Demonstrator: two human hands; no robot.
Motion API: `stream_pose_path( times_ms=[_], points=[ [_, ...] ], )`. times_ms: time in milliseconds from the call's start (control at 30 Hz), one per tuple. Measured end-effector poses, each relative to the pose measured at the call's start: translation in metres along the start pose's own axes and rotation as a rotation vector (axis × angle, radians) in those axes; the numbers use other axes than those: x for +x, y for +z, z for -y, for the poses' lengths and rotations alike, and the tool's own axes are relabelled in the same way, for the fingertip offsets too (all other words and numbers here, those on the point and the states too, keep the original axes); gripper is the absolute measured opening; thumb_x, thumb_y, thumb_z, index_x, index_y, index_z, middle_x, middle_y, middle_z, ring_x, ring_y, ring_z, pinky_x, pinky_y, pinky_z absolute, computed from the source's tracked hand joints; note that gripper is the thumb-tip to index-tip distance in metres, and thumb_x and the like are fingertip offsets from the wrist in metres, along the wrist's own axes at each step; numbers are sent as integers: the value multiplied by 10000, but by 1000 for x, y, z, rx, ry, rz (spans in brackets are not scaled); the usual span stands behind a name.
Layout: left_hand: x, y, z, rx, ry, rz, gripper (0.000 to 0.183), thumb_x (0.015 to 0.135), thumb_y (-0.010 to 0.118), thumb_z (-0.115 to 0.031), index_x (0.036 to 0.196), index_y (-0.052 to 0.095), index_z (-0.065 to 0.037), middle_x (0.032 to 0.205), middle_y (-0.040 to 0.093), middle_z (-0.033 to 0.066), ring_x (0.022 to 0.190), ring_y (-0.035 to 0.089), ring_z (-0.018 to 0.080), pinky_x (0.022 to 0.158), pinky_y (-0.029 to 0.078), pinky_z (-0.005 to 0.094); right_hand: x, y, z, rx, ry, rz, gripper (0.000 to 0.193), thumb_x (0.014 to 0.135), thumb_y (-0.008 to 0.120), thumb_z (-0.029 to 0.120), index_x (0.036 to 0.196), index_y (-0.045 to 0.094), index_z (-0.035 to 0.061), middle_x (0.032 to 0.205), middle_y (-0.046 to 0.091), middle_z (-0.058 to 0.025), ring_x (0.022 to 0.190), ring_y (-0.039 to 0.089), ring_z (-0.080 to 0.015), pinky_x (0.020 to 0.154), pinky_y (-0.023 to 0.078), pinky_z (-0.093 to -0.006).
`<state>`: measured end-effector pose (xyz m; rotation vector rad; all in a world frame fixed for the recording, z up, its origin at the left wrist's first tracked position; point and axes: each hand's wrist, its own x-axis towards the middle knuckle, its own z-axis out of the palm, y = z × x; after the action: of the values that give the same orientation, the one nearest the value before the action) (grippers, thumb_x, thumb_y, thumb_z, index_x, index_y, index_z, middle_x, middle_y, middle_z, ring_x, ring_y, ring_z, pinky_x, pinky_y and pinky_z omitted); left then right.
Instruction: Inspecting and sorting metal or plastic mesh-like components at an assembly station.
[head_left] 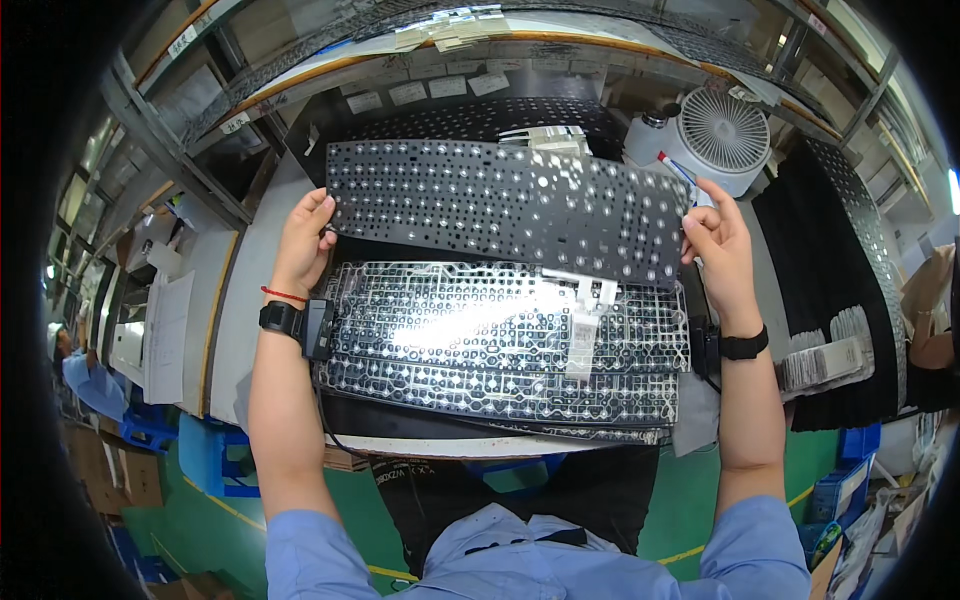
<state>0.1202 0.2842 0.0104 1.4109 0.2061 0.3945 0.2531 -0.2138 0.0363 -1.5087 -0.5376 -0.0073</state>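
Note:
Between my hands a long black keyboard backplate [430,195], dotted with many small holes, is held up and tilted slightly down to the right. My left hand [305,238] pinches its left end between thumb and fingers. At the right end my right hand [722,250] grips the edge, with the index finger stretched upward. Just below lie several clear keyboard membrane sheets [480,385] with printed circuit traces, stacked and glaring under the light. A pale connector tail [582,345] lies across the top sheet.
Behind the plate are more perforated black plates [410,122]. A white fan [722,135] stands at the back right, beside a red-and-blue pen [675,165]. On the right, bundled pale strips [825,360] rest on black sheets [820,270]. A metal shelf [560,45] spans the back.

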Motion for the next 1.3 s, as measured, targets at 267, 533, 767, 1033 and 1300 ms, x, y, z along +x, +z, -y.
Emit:
stream_pose_path(
  times_ms=[267,533,767,1033,1300],
  points=[
    [9,-7,6,-242,96,-229,399,1011,507,-126,1361,430,48,1163,612,141,1027,646,191,811,558,207,5,-8,-10,-159,164,6,388,956,614,200,1273,520,-3,868,648,-45,661,564,-69,593,445,-206],
    [6,-21,5,-119,-4,-52,391,1015,510,-167,1339,458,45,1216,615,182,1049,649,218,872,553,257,1,-8,-12,-318,341,518,184,902,700,179,821,636,27,734,596,43,647,504,-21,584,403,-192],
    [-7,5,-4,20,-129,70,389,1050,436,-260,1307,511,22,1149,652,131,967,659,166,817,557,253,-1,-4,-3,-320,176,288,132,892,696,144,847,634,37,768,589,49,707,500,-25,636,405,-198],
    [-4,-1,5,74,-172,162,188,1014,524,-209,1039,628,-55,906,674,-15,772,617,51,718,506,210,2,-2,-5,-232,165,182,99,930,648,117,910,627,23,800,599,42,729,517,-26,662,406,-189],
    [0,-4,3,-7,-44,62,170,1009,534,-195,988,624,-53,899,671,0,771,611,59,722,506,221,5,-6,-12,-18,240,105,184,994,572,226,868,607,97,685,555,82,572,449,14,525,340,-160]
  ],
)
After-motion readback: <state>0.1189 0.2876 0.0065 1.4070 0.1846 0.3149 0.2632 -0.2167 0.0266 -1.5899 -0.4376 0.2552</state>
